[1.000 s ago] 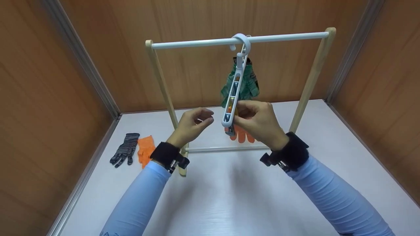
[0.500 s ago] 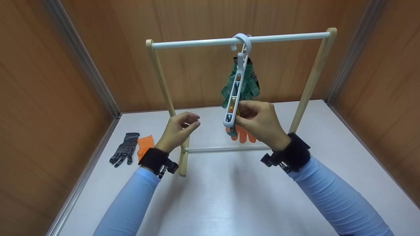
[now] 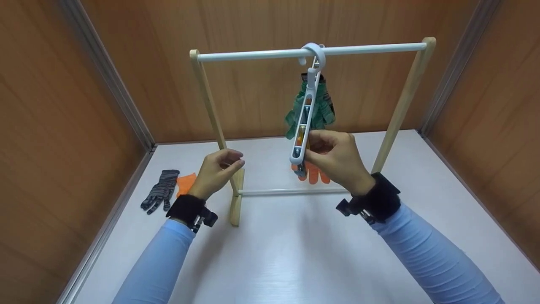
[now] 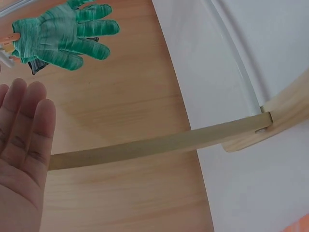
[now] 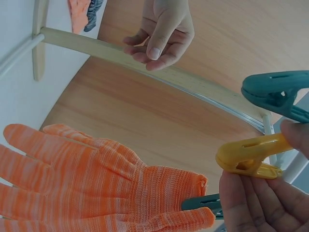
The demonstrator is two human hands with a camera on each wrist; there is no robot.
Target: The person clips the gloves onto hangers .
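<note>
The right hand point(image 3: 333, 158) pinches a yellow clip point(image 5: 248, 157) on the white hanger point(image 3: 306, 114), its fingers clamped on it; the left hand point(image 3: 217, 171) hangs loosely curled, holding nothing, beside the wooden rack point(image 3: 206, 97).

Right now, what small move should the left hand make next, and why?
Probably reach down-left to the grey glove on the table. The left hand is free, while the right hand steadies the clip hanger, where the orange glove already hangs.
</note>
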